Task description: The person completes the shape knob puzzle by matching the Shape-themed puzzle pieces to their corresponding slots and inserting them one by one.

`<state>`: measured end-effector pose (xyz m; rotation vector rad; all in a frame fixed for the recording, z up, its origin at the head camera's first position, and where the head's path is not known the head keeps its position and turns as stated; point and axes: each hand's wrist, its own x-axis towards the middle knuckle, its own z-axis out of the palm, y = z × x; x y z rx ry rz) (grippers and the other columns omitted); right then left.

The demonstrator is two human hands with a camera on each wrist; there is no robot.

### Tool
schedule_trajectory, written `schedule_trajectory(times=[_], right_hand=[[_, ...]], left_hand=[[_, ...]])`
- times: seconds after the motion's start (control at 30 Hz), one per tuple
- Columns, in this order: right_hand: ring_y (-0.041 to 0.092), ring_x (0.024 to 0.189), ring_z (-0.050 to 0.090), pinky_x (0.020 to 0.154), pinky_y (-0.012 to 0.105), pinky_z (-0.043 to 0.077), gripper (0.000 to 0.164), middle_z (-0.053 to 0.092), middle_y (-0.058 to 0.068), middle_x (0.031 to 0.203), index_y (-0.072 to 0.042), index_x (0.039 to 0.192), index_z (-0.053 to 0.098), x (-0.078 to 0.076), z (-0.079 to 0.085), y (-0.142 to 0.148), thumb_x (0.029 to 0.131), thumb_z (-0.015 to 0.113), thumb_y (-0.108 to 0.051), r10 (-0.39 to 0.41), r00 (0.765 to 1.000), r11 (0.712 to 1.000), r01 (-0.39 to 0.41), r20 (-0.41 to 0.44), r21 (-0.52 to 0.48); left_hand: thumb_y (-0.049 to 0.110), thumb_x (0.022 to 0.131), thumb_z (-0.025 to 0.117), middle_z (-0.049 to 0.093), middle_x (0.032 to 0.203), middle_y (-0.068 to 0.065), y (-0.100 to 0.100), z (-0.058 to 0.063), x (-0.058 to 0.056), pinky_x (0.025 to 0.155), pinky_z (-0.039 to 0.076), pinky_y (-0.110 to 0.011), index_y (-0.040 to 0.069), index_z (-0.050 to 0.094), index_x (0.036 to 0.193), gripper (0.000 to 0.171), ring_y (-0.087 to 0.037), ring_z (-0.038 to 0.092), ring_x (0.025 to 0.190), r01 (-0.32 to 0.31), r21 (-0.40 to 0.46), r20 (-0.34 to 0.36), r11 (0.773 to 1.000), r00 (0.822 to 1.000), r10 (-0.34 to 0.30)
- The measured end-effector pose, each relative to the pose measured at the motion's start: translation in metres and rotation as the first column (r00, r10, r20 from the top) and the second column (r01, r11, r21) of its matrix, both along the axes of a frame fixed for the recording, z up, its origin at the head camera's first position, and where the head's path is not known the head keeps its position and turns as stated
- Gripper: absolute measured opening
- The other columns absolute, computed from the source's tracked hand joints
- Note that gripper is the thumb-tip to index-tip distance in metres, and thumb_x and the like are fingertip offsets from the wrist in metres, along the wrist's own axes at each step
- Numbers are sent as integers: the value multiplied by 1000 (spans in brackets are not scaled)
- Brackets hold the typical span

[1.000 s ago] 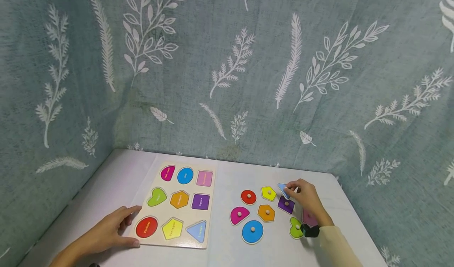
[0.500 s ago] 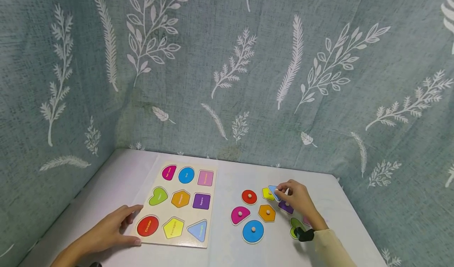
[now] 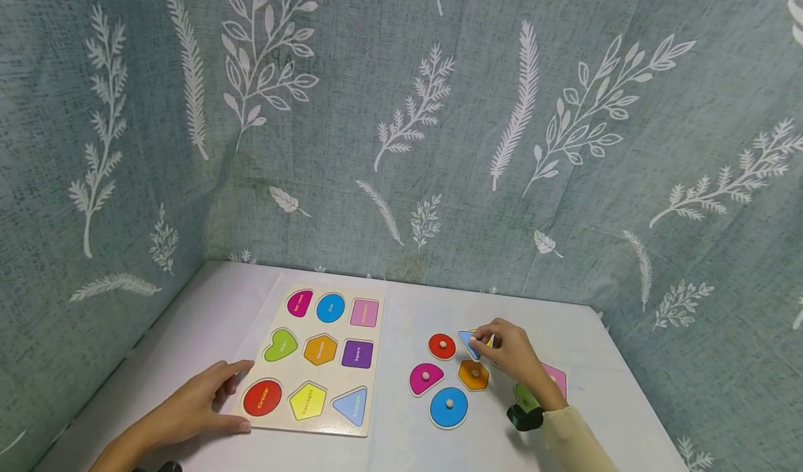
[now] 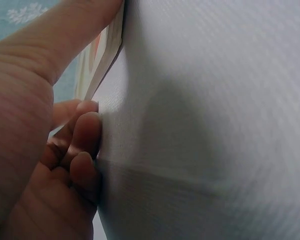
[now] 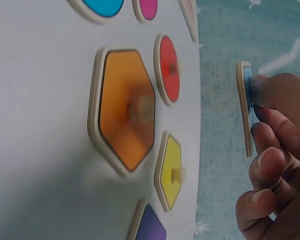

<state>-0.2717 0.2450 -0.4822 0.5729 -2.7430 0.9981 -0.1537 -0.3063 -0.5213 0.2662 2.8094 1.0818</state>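
Observation:
My right hand (image 3: 511, 350) pinches the small knob of a light blue triangle puzzle piece (image 3: 465, 338). Seen from the right wrist, that triangle is off the table, tilted edge-on, with the lower fingers curled behind it. In the head view it overlaps the yellow pentagon piece (image 5: 170, 172), near the orange hexagon piece (image 3: 469, 383) and the red circle piece (image 3: 439, 348). At the left, my left hand (image 3: 191, 408) rests by the puzzle board (image 3: 285, 422), thumb at its near corner and forefinger along its left edge. The board shows several coloured, labelled shapes.
Loose knobbed pieces lie on the white table (image 3: 401, 451): a magenta half-round (image 3: 422, 384), a blue circle (image 3: 448, 417), a pink piece (image 3: 557, 377) and a purple square (image 5: 149, 227). A green heart (image 3: 524, 392) is partly covered by the right wrist's black device. Leaf-patterned cloth (image 3: 351, 242) stands behind.
My right hand has carried the light blue triangle leftward from beside the purple square, past the yellow pentagon. The left hand and the board have stayed in place.

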Motion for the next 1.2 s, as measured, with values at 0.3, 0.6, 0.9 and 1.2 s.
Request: schedule_trajectory(times=[0.3, 0.6, 0.9, 1.2], right_hand=[[12, 68, 51, 58, 23, 45, 8, 56, -9, 81, -21, 90, 75, 6, -3, -16, 89, 83, -24, 34, 999, 999, -32, 40, -31], [12, 67, 51, 53, 23, 47, 10, 56, -8, 82, -22, 90, 75, 11, -9, -31, 89, 82, -28, 84, 994, 995, -80, 70, -59], [7, 66, 50, 59, 23, 44, 7, 58, -13, 81, -21, 90, 76, 12, -12, -44, 89, 83, -24, 139, 990, 990, -139, 5, -37], [6, 68, 50, 60, 23, 46, 8, 56, -12, 82, -19, 94, 78, 16, -13, -56, 90, 82, -25, 153, 987, 988, -153, 48, -15]], left_hand=[[40, 63, 98, 47, 91, -2, 0, -1, -2, 66, 45, -23, -7, 55, 139, 100, -8, 46, 79, 14, -7, -11, 1000, 1000, -14], [39, 62, 99, 47, 87, -2, 1, -1, -2, 66, 47, -23, -11, 52, 141, 105, -9, 47, 75, 11, 37, 11, 999, 1000, -12], [39, 61, 99, 47, 87, -2, 1, 0, -4, 66, 47, -23, -10, 52, 141, 105, -10, 48, 75, 7, 42, 16, 999, 1000, -7], [37, 64, 98, 47, 86, -2, -1, 0, -4, 65, 47, -23, -14, 51, 139, 102, -8, 47, 74, 59, 50, -1, 997, 998, -59]])
